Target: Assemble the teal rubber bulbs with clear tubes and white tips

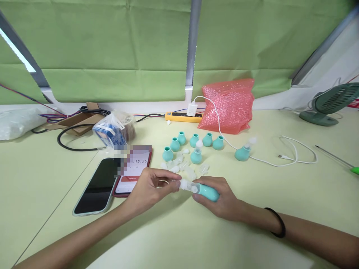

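Note:
My right hand [221,198] is wrapped round a turquoise squeeze bulb [208,192], which lies tilted on its side above the table. From the bulb's mouth a clear plastic nozzle [193,187] points left. The fingers of my left hand [157,186] pinch the white tip [183,184] at the nozzle's far end. Just beyond my hands lies a loose pile of translucent plastic parts [190,172]. Several open-mouthed turquoise bulbs [167,154] stand behind it. A bulb [196,157] among them carries a clear nozzle with a white tip, as does a tilted bulb [242,153] farther right.
Left of my hands lie a dark phone [97,186] and a phone with a lit timer [131,179]. Behind are a bagged blue package [112,132], a yellow power strip [179,117], and a red bubble-wrap bag [228,106]. A white cable [269,163], screwdriver [336,158] and fan [331,104] occupy the right.

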Demonstrator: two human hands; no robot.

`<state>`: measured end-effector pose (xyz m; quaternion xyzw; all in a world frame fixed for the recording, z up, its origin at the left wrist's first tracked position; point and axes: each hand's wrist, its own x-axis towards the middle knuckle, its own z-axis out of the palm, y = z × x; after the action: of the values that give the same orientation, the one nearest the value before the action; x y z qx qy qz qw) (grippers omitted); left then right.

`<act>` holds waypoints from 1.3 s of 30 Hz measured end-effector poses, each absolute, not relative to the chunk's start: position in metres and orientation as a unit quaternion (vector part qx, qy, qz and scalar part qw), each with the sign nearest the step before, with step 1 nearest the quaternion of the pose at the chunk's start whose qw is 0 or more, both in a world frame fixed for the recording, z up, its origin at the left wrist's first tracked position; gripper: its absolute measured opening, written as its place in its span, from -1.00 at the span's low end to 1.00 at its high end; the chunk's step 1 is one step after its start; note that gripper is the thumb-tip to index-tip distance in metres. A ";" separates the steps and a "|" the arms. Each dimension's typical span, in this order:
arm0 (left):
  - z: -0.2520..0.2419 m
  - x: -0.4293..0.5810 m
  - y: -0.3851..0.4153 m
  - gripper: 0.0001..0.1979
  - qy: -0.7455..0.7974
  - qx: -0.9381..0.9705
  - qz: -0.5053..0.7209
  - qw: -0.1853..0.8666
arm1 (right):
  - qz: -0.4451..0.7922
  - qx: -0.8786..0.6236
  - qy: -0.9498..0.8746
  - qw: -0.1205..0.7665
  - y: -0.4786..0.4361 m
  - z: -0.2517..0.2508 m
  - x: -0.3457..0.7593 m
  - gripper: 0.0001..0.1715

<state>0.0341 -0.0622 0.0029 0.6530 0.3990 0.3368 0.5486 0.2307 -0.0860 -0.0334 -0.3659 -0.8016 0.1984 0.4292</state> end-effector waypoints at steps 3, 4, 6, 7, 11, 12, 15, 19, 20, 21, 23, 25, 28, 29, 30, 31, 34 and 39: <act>0.004 0.033 -0.060 -0.84 0.388 0.679 0.324 0.532 | 0.200 -0.368 -0.817 0.395 -0.085 -0.030 0.233 -0.86; 0.005 0.032 -0.059 -0.83 0.384 0.690 0.319 0.525 | 0.198 -0.369 -0.821 0.387 -0.084 -0.029 0.234 -0.85; 0.006 0.033 -0.058 -0.82 0.373 0.709 0.306 0.514 | 0.190 -0.368 -0.830 0.373 -0.082 -0.028 0.236 -0.84; 0.006 0.033 -0.057 -0.82 0.369 0.718 0.300 0.509 | 0.187 -0.367 -0.836 0.363 -0.081 -0.028 0.237 -0.85; -0.003 0.034 -0.055 -0.82 0.375 0.736 0.285 0.486 | 0.194 -0.391 -0.850 0.295 -0.077 -0.023 0.241 -0.78; -0.007 0.035 -0.055 -0.82 0.380 0.735 0.282 0.486 | 0.200 -0.400 -0.852 0.272 -0.077 -0.021 0.242 -0.71; -0.020 0.038 -0.057 -0.83 0.395 0.718 0.284 0.498 | 0.228 -0.403 -0.866 0.188 -0.077 -0.016 0.242 -0.52; -0.033 0.041 -0.062 -0.88 0.406 0.715 0.321 0.470 | 0.234 -0.419 -0.867 0.131 -0.077 -0.014 0.240 -0.58; -0.034 0.041 -0.063 -0.90 0.403 0.726 0.333 0.447 | 0.228 -0.426 -0.866 0.126 -0.077 -0.014 0.240 -0.61; -0.036 0.041 -0.063 -0.91 0.396 0.740 0.345 0.420 | 0.220 -0.430 -0.867 0.119 -0.077 -0.015 0.239 -0.65; -0.038 0.040 -0.063 -0.91 0.374 0.770 0.367 0.364 | 0.204 -0.435 -0.871 0.104 -0.076 -0.015 0.239 -0.69; -0.039 0.039 -0.062 -0.89 0.345 0.798 0.380 0.317 | 0.191 -0.442 -0.871 0.095 -0.076 -0.014 0.239 -0.70; -0.041 0.037 -0.061 -0.89 0.319 0.827 0.378 0.266 | 0.190 -0.451 -0.867 0.091 -0.076 -0.012 0.240 -0.69; -0.042 0.036 -0.061 -0.88 0.315 0.835 0.374 0.252 | 0.190 -0.453 -0.867 0.090 -0.077 -0.012 0.240 -0.69; -0.043 0.036 -0.061 -0.88 0.314 0.842 0.369 0.238 | 0.189 -0.454 -0.866 0.089 -0.077 -0.012 0.240 -0.69; -0.043 0.036 -0.061 -0.88 0.314 0.847 0.366 0.224 | 0.188 -0.455 -0.866 0.088 -0.077 -0.011 0.239 -0.69; -0.045 0.036 -0.060 -0.87 0.316 0.856 0.361 0.195 | 0.184 -0.460 -0.863 0.094 -0.077 -0.010 0.239 -0.68; -0.043 0.038 -0.059 -0.87 0.312 0.852 0.371 0.200 | 0.192 -0.458 -0.861 0.109 -0.079 -0.009 0.239 -0.69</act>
<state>0.0379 -0.0588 -0.0429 0.8517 0.3121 0.3706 0.1996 0.2386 -0.0787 -0.0088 -0.4582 -0.8609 0.1922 0.1091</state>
